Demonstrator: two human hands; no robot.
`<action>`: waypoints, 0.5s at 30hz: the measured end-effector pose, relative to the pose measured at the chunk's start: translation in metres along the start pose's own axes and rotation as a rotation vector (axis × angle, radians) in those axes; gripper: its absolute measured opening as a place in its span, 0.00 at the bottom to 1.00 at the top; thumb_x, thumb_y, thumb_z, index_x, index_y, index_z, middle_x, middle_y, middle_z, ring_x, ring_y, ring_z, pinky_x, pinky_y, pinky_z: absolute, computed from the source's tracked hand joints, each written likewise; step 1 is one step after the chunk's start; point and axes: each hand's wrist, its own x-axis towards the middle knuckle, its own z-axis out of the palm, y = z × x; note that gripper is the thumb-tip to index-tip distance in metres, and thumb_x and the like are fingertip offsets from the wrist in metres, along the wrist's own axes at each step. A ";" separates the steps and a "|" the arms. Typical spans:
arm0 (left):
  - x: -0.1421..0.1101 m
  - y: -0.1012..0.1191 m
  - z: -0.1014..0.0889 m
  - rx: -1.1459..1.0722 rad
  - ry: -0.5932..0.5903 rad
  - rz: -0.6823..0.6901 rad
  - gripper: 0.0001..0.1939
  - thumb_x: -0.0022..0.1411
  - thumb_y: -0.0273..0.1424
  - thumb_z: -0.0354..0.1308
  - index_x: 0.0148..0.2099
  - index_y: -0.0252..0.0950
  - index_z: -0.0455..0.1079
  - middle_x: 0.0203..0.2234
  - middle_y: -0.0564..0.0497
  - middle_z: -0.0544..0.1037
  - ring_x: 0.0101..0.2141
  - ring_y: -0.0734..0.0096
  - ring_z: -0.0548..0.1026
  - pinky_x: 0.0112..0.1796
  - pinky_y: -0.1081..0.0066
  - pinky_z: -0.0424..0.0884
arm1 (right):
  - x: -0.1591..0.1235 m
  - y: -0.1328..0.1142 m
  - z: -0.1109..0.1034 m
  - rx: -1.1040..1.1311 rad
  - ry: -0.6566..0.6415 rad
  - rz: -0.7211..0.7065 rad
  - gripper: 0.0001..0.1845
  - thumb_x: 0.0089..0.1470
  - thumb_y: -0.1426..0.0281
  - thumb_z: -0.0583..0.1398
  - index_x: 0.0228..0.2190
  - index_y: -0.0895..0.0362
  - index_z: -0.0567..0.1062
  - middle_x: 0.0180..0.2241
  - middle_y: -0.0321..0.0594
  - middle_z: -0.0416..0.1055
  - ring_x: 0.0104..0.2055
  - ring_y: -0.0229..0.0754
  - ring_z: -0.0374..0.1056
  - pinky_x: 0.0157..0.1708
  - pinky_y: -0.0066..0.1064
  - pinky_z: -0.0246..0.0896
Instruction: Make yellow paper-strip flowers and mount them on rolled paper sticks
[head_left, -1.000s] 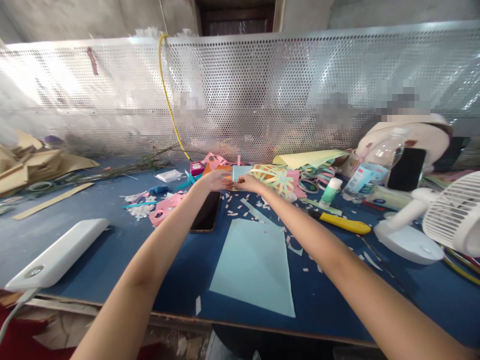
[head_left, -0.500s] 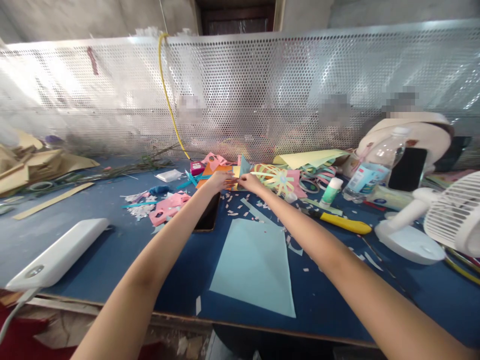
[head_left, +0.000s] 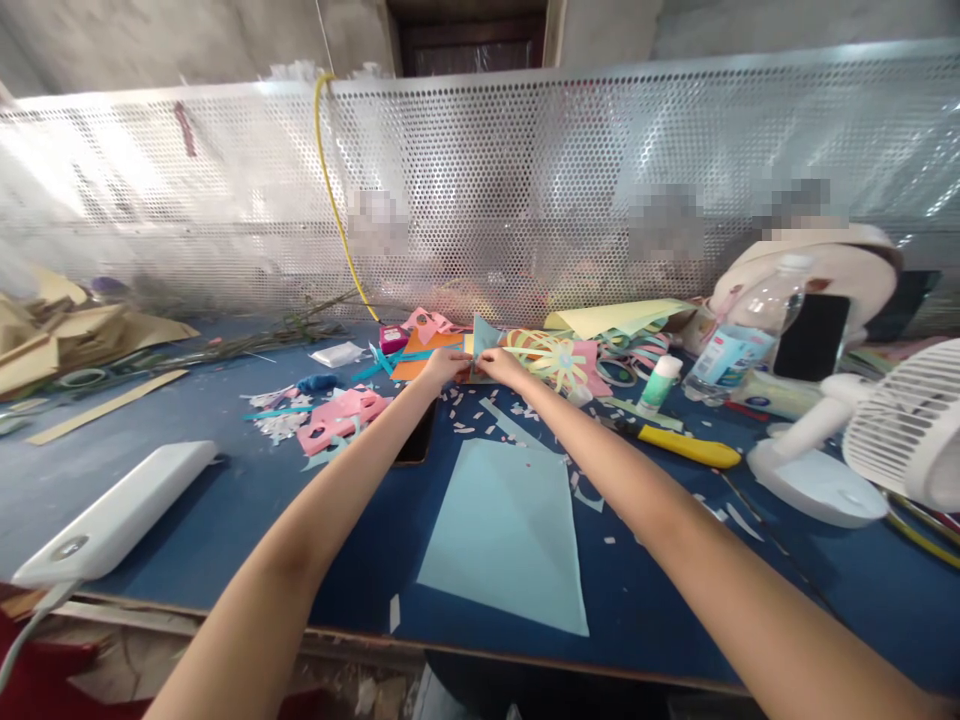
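Both arms reach far across the blue table (head_left: pixel 225 500). My left hand (head_left: pixel 444 366) and my right hand (head_left: pixel 501 366) meet at a small stack of coloured paper (head_left: pixel 480 340), light blue on top with yellow and orange beneath. Each hand pinches an edge of that stack, and one light blue corner stands tilted up. Just right of the hands lies a cut paper flower (head_left: pixel 553 357) of yellow-green strips. A large light blue sheet (head_left: pixel 510 530) lies flat near the front edge, under my arms.
A dark phone (head_left: pixel 417 440) lies under my left forearm. Pink cut-outs (head_left: pixel 341 415) and scraps lie left. A glue stick (head_left: pixel 660 383), yellow utility knife (head_left: pixel 686 447), water bottle (head_left: pixel 742 340) and white fan (head_left: pixel 885 440) stand right. A white power bank (head_left: pixel 112 515) sits front left. A perforated metal screen (head_left: pixel 525 190) backs the table.
The light blue paper lay flat a second ago; its corner is lifted now. Both hands stay at the stack and have closed in slightly.
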 end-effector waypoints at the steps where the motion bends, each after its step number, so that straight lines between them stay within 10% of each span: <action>1: -0.001 0.001 0.000 0.005 -0.002 -0.021 0.07 0.66 0.30 0.61 0.41 0.29 0.73 0.27 0.54 0.76 0.25 0.77 0.74 0.28 0.74 0.73 | 0.000 0.001 0.000 0.004 0.001 -0.001 0.16 0.63 0.63 0.59 0.48 0.59 0.73 0.47 0.43 0.72 0.45 0.44 0.72 0.44 0.41 0.71; 15: -0.010 0.012 0.004 0.001 0.028 -0.084 0.07 0.66 0.30 0.60 0.41 0.29 0.73 0.26 0.55 0.75 0.24 0.78 0.72 0.27 0.75 0.73 | -0.004 -0.004 -0.001 0.005 0.032 0.026 0.16 0.63 0.62 0.59 0.48 0.59 0.73 0.46 0.43 0.73 0.44 0.44 0.72 0.43 0.41 0.71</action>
